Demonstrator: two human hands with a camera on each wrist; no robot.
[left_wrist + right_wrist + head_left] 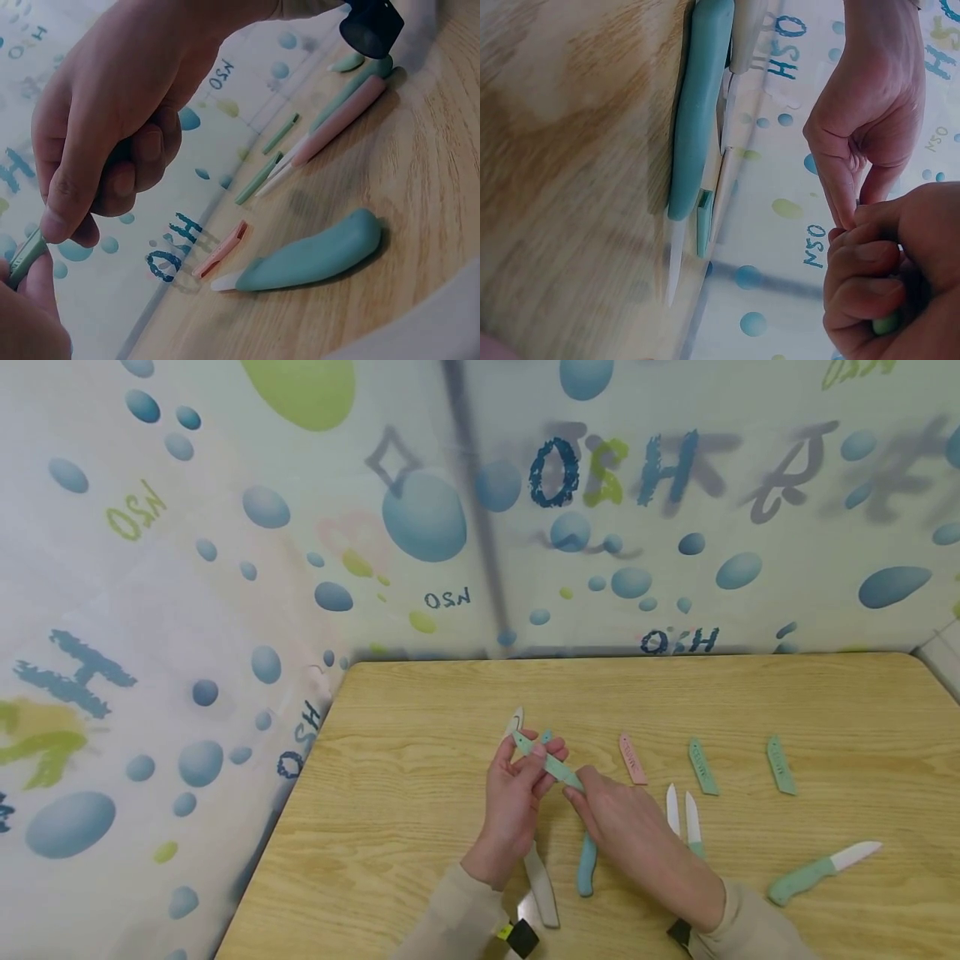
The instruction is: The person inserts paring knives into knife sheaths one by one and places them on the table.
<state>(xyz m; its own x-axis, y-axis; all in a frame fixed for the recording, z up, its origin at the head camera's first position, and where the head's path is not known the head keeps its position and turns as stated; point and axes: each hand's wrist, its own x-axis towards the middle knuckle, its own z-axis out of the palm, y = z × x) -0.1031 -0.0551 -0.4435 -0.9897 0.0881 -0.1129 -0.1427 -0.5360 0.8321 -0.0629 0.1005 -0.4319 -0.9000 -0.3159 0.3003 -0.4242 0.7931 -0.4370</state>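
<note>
In the head view my left hand [512, 806] pinches a pale green blade sheath [558, 768] above the table. My right hand [633, 827] curls round a handle at the sheath's lower right end; a green handle end [886, 323] shows beneath its fingers in the right wrist view. Whether a blade sits inside the sheath is hidden. Below the hands lie a blue-handled knife [587, 864] and a knife with a whitish handle [542, 885]. A blue sheath [703, 225] lies beyond the blue-handled knife, and a pale pointed piece [516, 721] shows behind my left fingers.
A pink sheath [632, 758] and two green sheaths [702, 767] [782, 765] lie in a row toward the back. Right of my forearm are a pink-handled knife [341, 120], a green-handled knife [693, 827] and another green-handled knife [806, 878]. A patterned curtain [420, 602] borders the table.
</note>
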